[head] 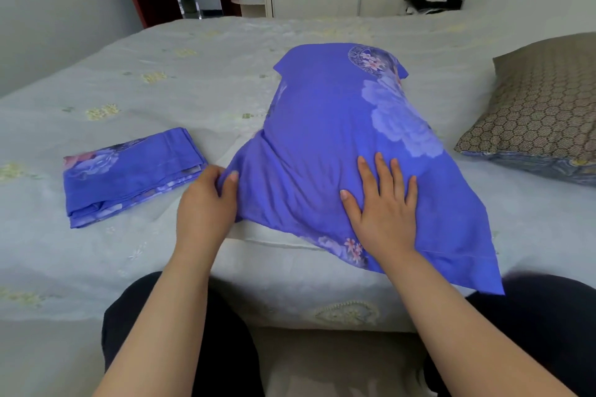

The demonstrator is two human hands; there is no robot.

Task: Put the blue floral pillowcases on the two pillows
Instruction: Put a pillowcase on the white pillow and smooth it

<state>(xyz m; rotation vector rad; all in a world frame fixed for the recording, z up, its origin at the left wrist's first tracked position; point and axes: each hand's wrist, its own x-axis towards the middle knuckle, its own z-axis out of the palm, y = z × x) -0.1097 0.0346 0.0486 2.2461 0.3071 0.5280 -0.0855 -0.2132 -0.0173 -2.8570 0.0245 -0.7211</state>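
Blue case (329, 145) covers the pillow at bed (161, 74) centre, right hand (383, 213) flat on it with fingers wide, left hand (206, 203) pinching its 9 o'clock corner; a hard tug could bunch the filling, and the folded case (129, 174) waits at 9 o'clock.

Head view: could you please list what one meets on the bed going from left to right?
Folded pillowcase → left hand pinching the corner of the covered pillow → right hand flat on it → bare honeycomb-patterned pillow.
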